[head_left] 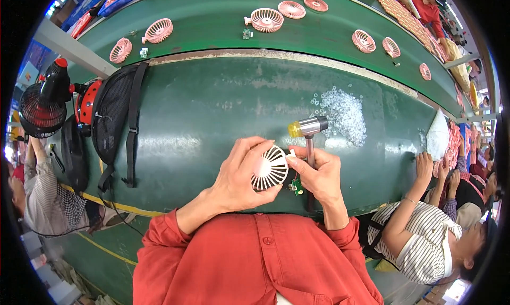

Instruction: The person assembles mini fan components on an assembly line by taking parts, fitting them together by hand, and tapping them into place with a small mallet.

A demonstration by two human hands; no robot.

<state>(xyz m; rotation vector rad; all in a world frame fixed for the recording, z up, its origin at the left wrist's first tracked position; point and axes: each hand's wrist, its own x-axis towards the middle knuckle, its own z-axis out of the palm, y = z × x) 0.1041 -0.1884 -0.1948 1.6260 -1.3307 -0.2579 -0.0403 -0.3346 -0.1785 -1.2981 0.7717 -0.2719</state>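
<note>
White ribs fan round the cage (270,169), which the left hand (239,169) grips, its fingers curled about the nine o'clock side. The right hand (321,178) pinches narrowly at the rim, near two o'clock. From the cage, a green board (297,186) lies at four o'clock, loose rings (346,116) at two, a black bag (112,114) at ten, and a green belt (212,31) at twelve.

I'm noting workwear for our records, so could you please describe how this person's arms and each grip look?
The left sleeve and right sleeve are plain red cloth, ending short of the wrists. The left grip and right grip are ungloved, with no watch or bracelet showing.
</note>
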